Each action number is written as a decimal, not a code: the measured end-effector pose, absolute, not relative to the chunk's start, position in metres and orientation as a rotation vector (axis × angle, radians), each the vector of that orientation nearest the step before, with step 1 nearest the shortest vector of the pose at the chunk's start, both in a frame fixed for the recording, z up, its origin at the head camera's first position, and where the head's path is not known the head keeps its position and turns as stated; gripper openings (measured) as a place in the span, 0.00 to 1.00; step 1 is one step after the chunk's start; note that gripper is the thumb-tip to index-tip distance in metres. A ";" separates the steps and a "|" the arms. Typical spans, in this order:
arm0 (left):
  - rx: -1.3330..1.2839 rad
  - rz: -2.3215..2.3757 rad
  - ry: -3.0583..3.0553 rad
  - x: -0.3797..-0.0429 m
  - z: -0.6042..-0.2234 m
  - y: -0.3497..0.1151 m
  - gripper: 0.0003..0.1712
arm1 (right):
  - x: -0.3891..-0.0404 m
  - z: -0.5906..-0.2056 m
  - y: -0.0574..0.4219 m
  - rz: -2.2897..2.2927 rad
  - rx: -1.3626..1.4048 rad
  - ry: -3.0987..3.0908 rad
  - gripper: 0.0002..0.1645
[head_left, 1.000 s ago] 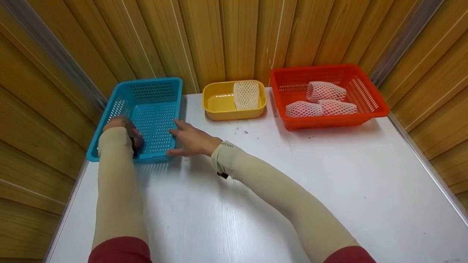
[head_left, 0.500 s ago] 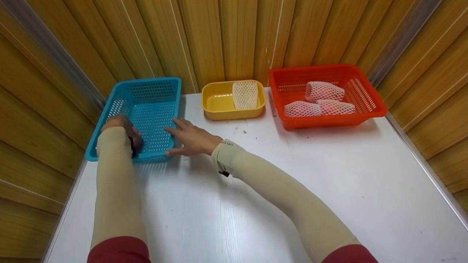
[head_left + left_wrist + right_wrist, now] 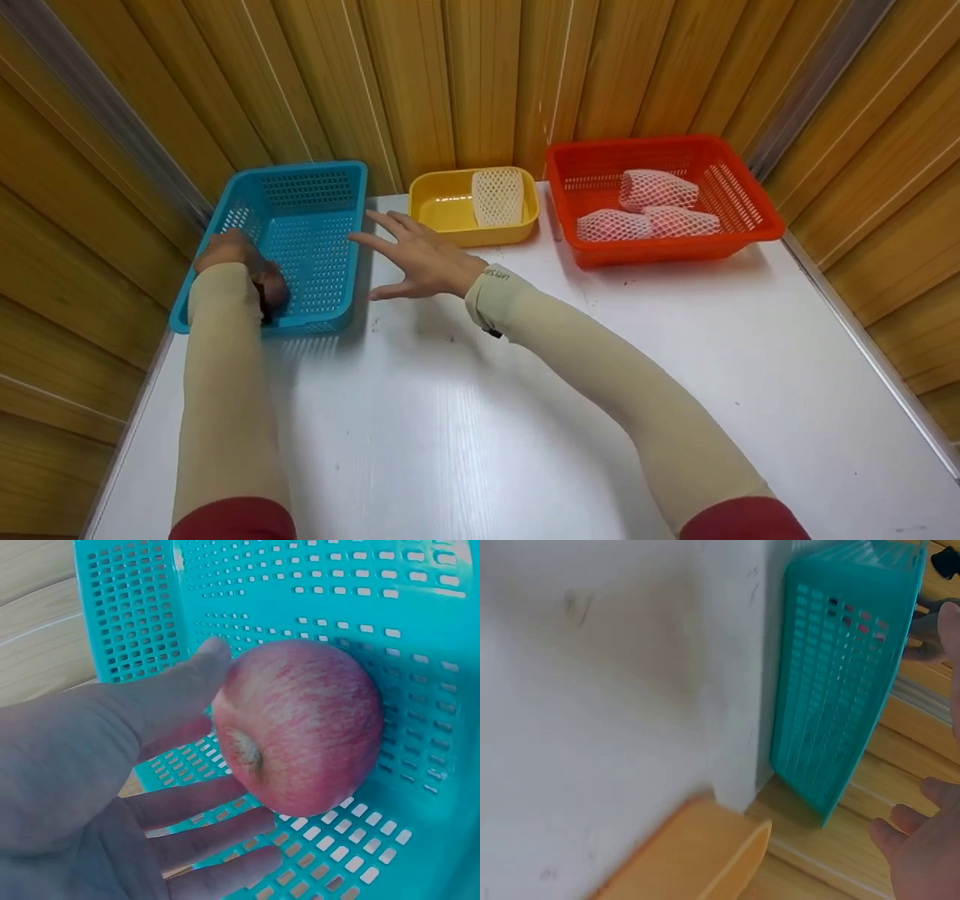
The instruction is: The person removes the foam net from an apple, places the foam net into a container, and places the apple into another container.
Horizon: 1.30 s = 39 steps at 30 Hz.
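My left hand [image 3: 227, 249] reaches into the near left part of the blue basket [image 3: 358, 225]. In the left wrist view a red apple [image 3: 307, 727] rests in that basket; the thumb tip is against or very near its edge. The other fingers [image 3: 217, 832] are extended, with their tips beside the apple's stem side. From the head view the apple is hidden behind the left hand. My right hand [image 3: 427, 259] hovers just right of the basket's rim, fingers spread and holding nothing.
A yellow tray [image 3: 446, 217] at the back middle holds a white foam net [image 3: 498, 198]. Farther right, a red basket [image 3: 675, 255] contains several items: three pinkish fruits in foam nets [image 3: 658, 190]. Wood-panelled walls [image 3: 480, 82] enclose the white table [image 3: 450, 442].
My right hand has lifted off the blue basket's right rim and moved right and away, its fingers spreading wider. The left hand has shifted a little within the basket.
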<state>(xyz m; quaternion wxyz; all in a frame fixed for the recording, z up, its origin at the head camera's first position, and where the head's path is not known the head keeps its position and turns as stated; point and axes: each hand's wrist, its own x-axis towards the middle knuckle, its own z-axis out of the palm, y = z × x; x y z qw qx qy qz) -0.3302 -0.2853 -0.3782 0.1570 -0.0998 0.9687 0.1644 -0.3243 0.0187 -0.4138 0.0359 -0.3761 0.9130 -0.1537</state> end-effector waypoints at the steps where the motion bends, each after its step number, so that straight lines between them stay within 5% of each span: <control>1: -0.265 0.468 2.797 -0.335 -0.379 -0.289 0.33 | -0.327 -0.411 0.024 -0.456 -1.165 2.824 0.56; 19: 0.154 0.997 2.897 -0.363 -0.359 -0.244 0.34 | -0.361 -0.367 0.143 -0.373 -1.141 3.047 0.56; 39: 0.508 1.044 2.991 -0.363 -0.363 -0.106 0.43 | -0.394 -0.342 0.236 -0.310 -0.788 3.157 0.61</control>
